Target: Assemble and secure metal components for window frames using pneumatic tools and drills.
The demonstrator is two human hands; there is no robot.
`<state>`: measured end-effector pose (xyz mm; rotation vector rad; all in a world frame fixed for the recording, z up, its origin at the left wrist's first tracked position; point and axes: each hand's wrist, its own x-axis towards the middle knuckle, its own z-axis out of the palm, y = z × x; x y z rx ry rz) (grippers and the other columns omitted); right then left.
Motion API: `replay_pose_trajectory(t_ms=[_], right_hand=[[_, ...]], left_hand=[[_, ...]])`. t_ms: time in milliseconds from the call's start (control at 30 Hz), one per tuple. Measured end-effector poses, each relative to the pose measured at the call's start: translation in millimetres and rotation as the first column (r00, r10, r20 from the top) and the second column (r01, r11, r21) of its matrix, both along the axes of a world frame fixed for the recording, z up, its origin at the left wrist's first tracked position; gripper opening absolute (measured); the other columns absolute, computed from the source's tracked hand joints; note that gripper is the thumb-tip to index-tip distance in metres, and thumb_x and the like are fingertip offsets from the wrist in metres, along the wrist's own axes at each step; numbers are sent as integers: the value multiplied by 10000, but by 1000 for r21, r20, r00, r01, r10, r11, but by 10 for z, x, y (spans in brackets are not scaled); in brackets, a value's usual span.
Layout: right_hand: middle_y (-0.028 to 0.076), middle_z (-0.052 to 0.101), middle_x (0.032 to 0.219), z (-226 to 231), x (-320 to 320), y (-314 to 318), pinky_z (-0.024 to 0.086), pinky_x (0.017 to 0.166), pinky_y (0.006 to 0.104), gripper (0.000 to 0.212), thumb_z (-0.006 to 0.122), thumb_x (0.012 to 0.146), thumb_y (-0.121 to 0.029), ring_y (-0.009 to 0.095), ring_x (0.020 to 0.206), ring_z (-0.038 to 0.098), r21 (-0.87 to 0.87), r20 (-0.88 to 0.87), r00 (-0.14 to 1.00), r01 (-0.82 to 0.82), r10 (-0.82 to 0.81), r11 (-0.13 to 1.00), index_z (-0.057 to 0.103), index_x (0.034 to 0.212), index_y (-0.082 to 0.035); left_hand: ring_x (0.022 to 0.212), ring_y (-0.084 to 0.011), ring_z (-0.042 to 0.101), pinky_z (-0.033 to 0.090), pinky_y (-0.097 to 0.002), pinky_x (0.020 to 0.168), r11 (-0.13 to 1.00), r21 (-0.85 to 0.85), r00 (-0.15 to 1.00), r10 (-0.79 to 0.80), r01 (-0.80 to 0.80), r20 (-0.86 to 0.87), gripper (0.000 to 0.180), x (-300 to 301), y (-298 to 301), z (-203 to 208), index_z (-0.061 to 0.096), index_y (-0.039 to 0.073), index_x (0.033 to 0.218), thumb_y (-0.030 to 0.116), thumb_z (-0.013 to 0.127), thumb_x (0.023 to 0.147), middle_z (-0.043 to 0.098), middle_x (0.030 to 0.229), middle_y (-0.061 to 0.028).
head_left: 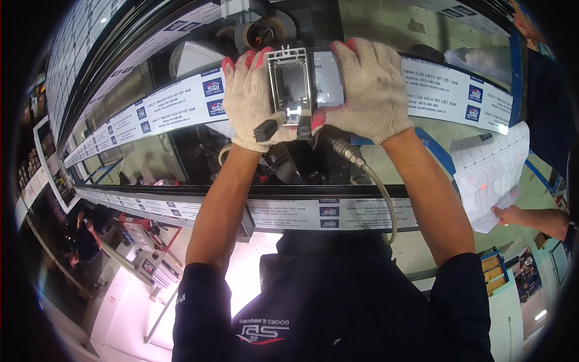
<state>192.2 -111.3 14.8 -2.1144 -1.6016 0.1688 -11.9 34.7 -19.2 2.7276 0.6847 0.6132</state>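
My left hand (248,99), in a white knit glove with red fingertips, wraps round the left side of a hollow rectangular metal profile (291,84), its open end facing up. The profile stands at the film-covered frame bar (437,90). My right hand (373,90), gloved alike, grips that bar just right of the profile, fingers over the far edge and thumb on the near side. Two black blocks (266,130) sit at the profile's near end. Below my right hand, a metal air coupling (348,151) joins a black tool part, mostly hidden.
A pale hose (386,205) loops down past a nearer film-covered bar (329,214). Tape rolls (274,33) lie beyond my hands. At right, a co-worker's hand (509,215) holds paper sheets (491,175). Another person (84,241) is at far left.
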Motion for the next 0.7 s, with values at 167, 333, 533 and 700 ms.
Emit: replay_pose_trajectory(t_ms=[167,333,533,700], right_hand=[[160,640,1323,-96,-4,-55,428,1171,487,1208,875,586,-831,323,1274,597,34,57,996,-73,71,997,656,1426,9],[166,644,1337,-98,43,-130,449,1185,480,1100,950,610,-680,337,1271,617,101,24,992,-128,126,987,655,1422,2],[228,593,1351,278,86,-117,448,1194,466,1068,941,682,-523,391,1326,551,-247,20,954,-285,299,926,572,1449,121],[230,592,1378,163,232,-257,454,1202,437,965,920,742,-344,368,1323,567,-143,87,947,-296,310,944,539,1500,118]], left_hand=[[1237,-496,623,381,-681,1185,999,0,999,-50,50,9,1284,39,-21,94,601,-20,1423,931,776,578,670,1294,-251],[1233,-475,651,405,-668,1189,995,28,994,-98,99,-46,1317,11,18,133,618,-14,1414,932,842,524,686,1318,-249],[1167,-425,713,568,-477,1071,965,-231,990,-140,127,-38,1373,-63,113,252,505,10,1569,715,1008,503,736,1281,-194],[1188,-272,740,592,-379,1027,941,-215,955,-285,263,-77,1459,-17,232,278,401,20,1677,537,1103,507,729,1366,-208]])
